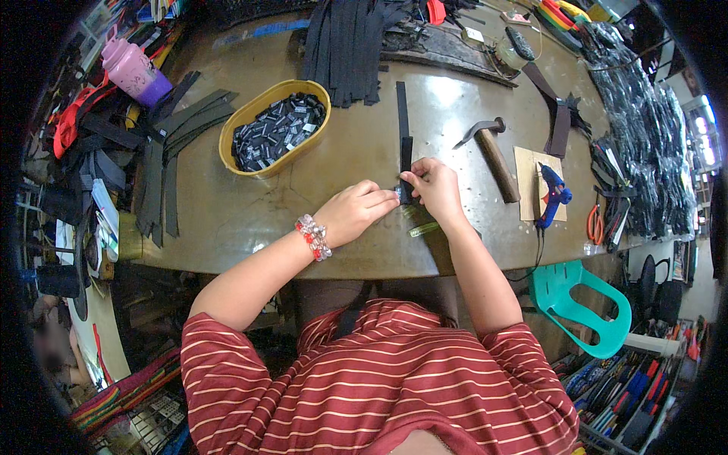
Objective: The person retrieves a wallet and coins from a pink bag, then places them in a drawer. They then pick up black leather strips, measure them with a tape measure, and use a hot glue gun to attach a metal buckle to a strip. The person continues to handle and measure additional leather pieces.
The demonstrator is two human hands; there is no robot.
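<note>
1. Pinching flat black fabric strip (406, 155) in right hand (431, 188).
2. Resting left hand (362, 205), fingers together, at its near end; cannot tell if pinching.
3. Handling it on glossy brown table (360, 133), between oval yellow tub (236, 166) and wooden-handled hammer (497, 165).

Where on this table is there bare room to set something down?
Bare tabletop lies between the yellow tub and the black strip; between that strip and the hammer; and between the tub and the table's near edge. The left side is crowded with dark straps and a pink-purple bottle, the right with the glue gun on cardboard and plastic-wrapped bundles.
</note>
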